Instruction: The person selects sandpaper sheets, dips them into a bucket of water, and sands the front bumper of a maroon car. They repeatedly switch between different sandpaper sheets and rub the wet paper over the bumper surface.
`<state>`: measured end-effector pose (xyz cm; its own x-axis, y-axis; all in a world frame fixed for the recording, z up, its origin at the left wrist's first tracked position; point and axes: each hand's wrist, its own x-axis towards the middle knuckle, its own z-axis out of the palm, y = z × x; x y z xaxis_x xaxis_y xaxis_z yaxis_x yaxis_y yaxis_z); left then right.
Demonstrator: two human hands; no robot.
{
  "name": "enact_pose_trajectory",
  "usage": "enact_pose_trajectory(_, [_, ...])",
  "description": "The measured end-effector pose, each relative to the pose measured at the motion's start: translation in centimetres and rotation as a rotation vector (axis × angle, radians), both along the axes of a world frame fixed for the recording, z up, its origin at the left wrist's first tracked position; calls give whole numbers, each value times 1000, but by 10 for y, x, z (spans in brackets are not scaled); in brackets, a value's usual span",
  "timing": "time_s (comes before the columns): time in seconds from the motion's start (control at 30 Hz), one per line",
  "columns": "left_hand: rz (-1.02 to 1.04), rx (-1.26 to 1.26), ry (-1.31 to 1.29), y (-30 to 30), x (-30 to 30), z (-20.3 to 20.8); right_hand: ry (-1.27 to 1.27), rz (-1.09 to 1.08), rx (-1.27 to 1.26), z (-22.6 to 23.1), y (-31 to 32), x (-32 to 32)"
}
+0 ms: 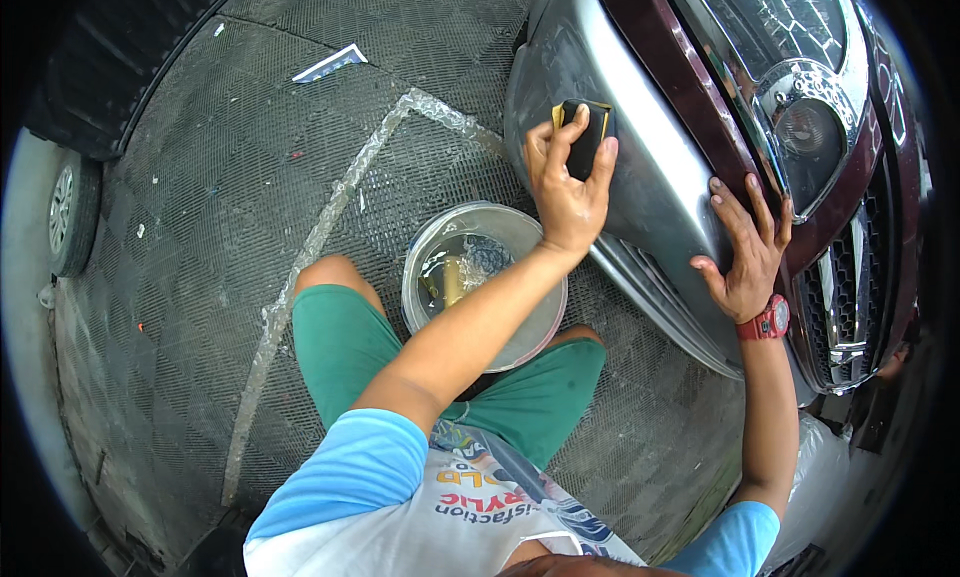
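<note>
My left hand [572, 192] grips a black sanding block [588, 137] with yellowish-backed sandpaper folded around it. The block is pressed to the dull grey, unpainted corner of a car bumper [640, 147]. On the bumper's upper part, by the maroon strip [665, 52] below the headlight, lies my right hand [745, 252], fingers spread and holding nothing. A red wristwatch [768, 319] is on that wrist. Below my left forearm, between my knees, stands a clear round bucket [415, 267] holding water and a yellowish piece [453, 280], partly covered by the arm.
To the right of my hands are the headlight [805, 127] and the grille [850, 277]. A torn paper strip [332, 63] lies on the dark textured floor [200, 307], which carries a pale painted line [345, 187]. Another vehicle's wheel [72, 215] shows at far left.
</note>
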<state>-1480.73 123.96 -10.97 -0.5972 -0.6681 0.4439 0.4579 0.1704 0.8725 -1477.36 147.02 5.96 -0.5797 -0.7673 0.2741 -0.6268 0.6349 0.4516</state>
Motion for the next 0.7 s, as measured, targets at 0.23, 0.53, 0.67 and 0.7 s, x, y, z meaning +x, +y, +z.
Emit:
enact_pose_trajectory(0.23, [-183,319,-177,-73,-76,25,-8,19,-13,4,-11,-1])
enact_pose_trajectory(0.53, [-374,-13,-122,21,90,-34,-79,-4,-195,-5,-22,13])
enact_pose_trajectory(0.67, [-499,-74,-293,-27,147,-64,-159,64,-720,-99,-82,101])
enact_pose_trajectory(0.7, [-467,-182,-296,-33,163,-74,-483,-145,-983,-133,-106,125])
